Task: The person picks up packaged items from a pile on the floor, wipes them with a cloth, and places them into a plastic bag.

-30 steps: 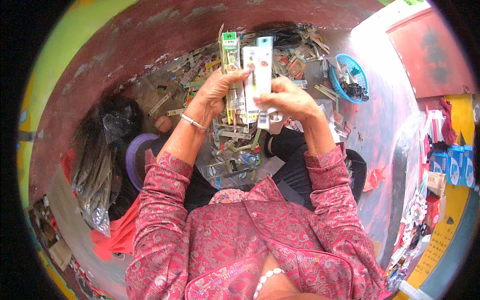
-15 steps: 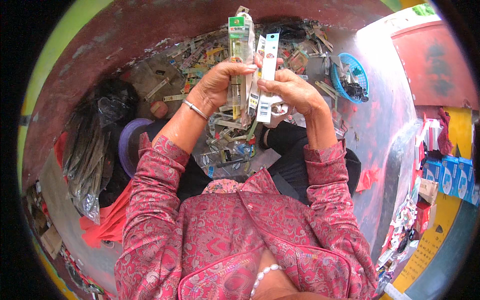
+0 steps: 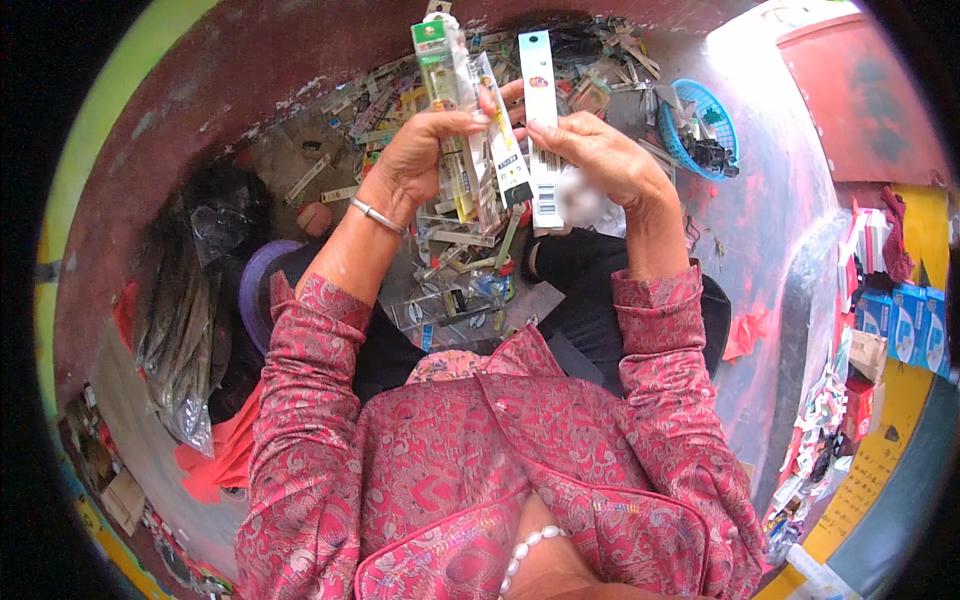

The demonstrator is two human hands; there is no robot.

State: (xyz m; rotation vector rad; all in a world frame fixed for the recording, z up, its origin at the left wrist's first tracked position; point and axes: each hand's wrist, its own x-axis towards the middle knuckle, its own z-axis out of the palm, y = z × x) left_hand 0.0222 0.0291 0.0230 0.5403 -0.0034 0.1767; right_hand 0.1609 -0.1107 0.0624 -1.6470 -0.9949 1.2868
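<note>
I sat on the dark red, scuffed floor (image 3: 300, 80), my legs folded under me. To my left lay a heap of dark, clear plastic bags (image 3: 190, 300), with a round purple lid or plate (image 3: 252, 300) just beside it. A scatter of small packaged items (image 3: 460, 290) covered the floor between my knees and ran on ahead of my hands. Off to my right stood a round blue plastic basket (image 3: 715, 125) with dark bits in it, well apart from what I held.

My left hand (image 3: 415, 160) was raised in front of me, a thin silver bangle (image 3: 378, 216) on its wrist. Its fingers (image 3: 455, 120) were curled tight around a bundle of long, narrow clear packets with a green-topped card (image 3: 445, 90), which stood upright and fanned a little at the top.

My right hand (image 3: 605, 160) was up beside it, almost touching. Its fingers (image 3: 545, 135) pinched a long white card strip with a blue top (image 3: 540, 110), held upright just to the right of the bundle, its lower end hanging below my palm.
</note>
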